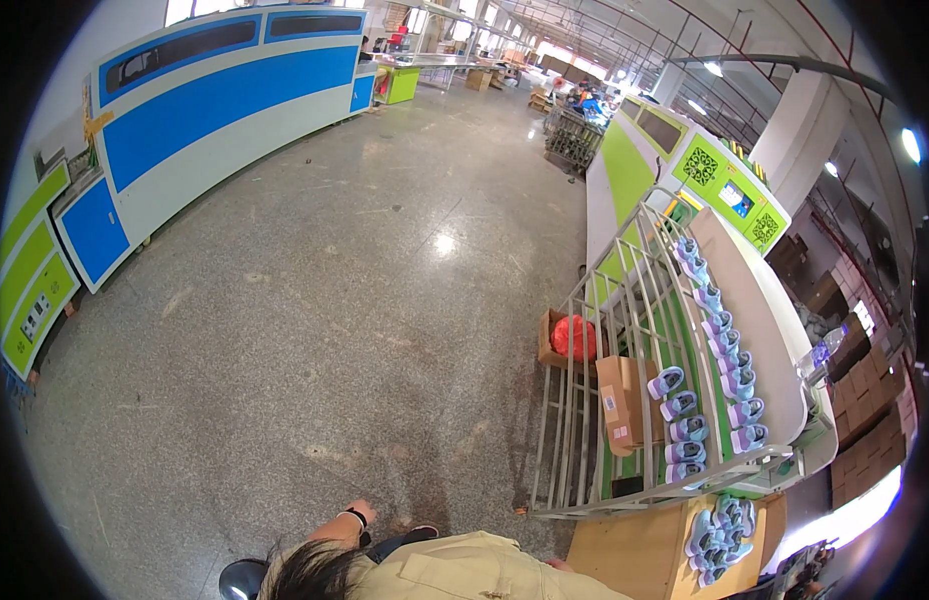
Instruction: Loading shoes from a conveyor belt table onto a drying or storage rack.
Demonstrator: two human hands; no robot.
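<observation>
At near left, left hand (363, 509) over grey floor (315, 350), finger spread impossible to tell, shoes (739, 385) on rack (713, 410) at right

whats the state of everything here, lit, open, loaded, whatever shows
machine screen, lit
ceiling light, on
metal rack, loaded
rack shoes, lined up in rows
shoes on wooden surface, clustered together
red bag, bulging from open box
left hand, beside body, grip unclear
</observation>
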